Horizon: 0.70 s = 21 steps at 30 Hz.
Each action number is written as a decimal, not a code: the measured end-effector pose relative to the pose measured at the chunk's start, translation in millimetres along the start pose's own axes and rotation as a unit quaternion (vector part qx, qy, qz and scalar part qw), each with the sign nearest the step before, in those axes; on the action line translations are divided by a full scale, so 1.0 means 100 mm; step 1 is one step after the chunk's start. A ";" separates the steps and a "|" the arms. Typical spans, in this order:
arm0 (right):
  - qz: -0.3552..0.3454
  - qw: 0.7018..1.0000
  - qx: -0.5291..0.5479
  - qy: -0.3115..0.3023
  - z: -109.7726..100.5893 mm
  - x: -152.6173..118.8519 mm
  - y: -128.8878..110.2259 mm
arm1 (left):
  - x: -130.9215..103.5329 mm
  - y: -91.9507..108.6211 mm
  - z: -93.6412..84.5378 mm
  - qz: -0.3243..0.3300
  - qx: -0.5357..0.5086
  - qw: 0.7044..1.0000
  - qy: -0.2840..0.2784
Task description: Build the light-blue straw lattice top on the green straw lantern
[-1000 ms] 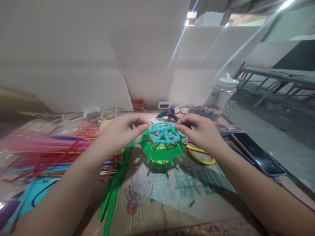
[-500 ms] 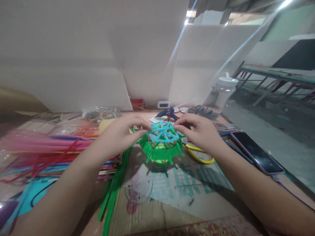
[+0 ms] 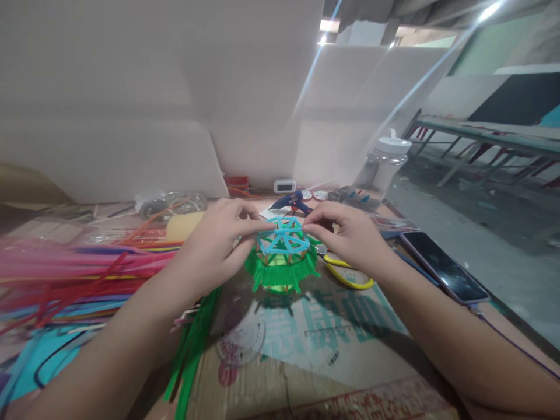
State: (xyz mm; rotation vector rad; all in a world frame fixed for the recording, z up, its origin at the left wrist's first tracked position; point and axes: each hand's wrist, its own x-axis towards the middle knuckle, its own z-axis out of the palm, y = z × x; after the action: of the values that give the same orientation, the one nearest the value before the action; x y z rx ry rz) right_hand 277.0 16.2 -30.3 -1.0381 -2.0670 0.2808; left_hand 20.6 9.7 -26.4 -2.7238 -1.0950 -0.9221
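Observation:
A small round model stands upright on the cardboard, with a light-blue spoked frame (image 3: 283, 240) on top and a green fringed skirt (image 3: 282, 274) below. My left hand (image 3: 227, 236) is at the frame's left side, its index finger stretched over the upper edge and the thumb hidden behind it. On the right, my right hand (image 3: 345, 233) pinches at the frame's upper right edge with thumb and index fingertips together. A thin blue strip seems to run between the fingertips; its ends are too small to make out.
Yellow-handled pliers (image 3: 350, 281) lie right of the model, a blue glue gun (image 3: 291, 201) behind it. Coloured strips (image 3: 87, 268) cover the left. A phone (image 3: 444, 265) and a clear bottle (image 3: 387, 166) are at the right. A protractor (image 3: 241, 341) lies in front.
The whole view has shifted, so things appear slightly further left. My left index finger has straightened and reaches over the blue frame. My right hand keeps its pinch at the right edge.

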 end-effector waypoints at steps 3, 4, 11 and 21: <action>-0.005 1.000 -0.005 -0.005 -0.01 0.00 -0.01 | 0.00 0.03 0.02 0.009 0.008 1.000 -0.011; -0.004 1.000 -0.005 -0.007 -0.01 0.00 -0.01 | 0.00 0.03 0.01 0.012 0.009 1.000 -0.013; -0.004 1.000 -0.008 -0.027 -0.03 0.00 0.00 | -0.01 0.03 0.00 0.008 0.012 1.000 -0.024; -0.011 0.999 0.029 -0.021 -0.15 0.01 0.05 | -0.01 0.07 0.02 0.009 -0.002 1.000 0.024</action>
State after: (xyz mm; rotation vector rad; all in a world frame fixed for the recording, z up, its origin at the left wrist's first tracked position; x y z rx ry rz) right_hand 290.4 17.5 -22.7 -0.9818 -2.0942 0.3520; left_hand 25.9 3.9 -27.9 -2.6954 -1.0603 -0.9841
